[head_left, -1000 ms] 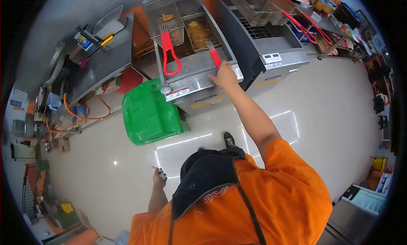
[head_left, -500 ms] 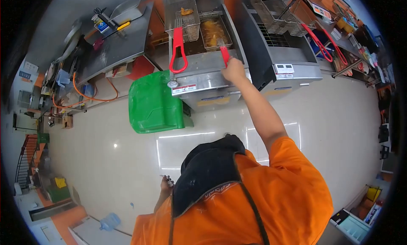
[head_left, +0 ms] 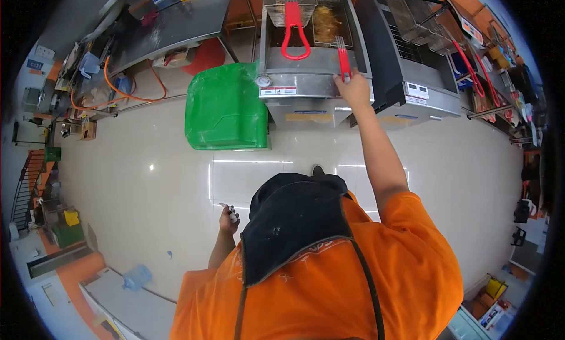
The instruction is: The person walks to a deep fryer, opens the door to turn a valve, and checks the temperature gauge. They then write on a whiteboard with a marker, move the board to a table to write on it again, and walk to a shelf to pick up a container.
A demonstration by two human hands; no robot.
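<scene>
My right hand [head_left: 354, 91] is closed on the red handle [head_left: 344, 62] of a fryer basket. That basket [head_left: 327, 23] sits in the fryer with golden food in it. To its left, a raised wire basket [head_left: 286, 9] has its own red handle [head_left: 295, 40] hanging toward me, untouched. The fryer's steel front [head_left: 318, 85] lies just below my right hand. Low at my left side, my left hand [head_left: 229, 219] is closed around a small object, light and dark, that I cannot make out.
A green bin [head_left: 225, 107] stands left of the fryer, beside a steel table [head_left: 176, 31]. Right of the fryer is a second fryer [head_left: 421, 84] with baskets and red handles. A water bottle [head_left: 137, 277] lies at the lower left.
The view has shifted, so the fryers appear higher and further right. My right hand still holds the red handle. My left hand is slightly higher in view, still closed.
</scene>
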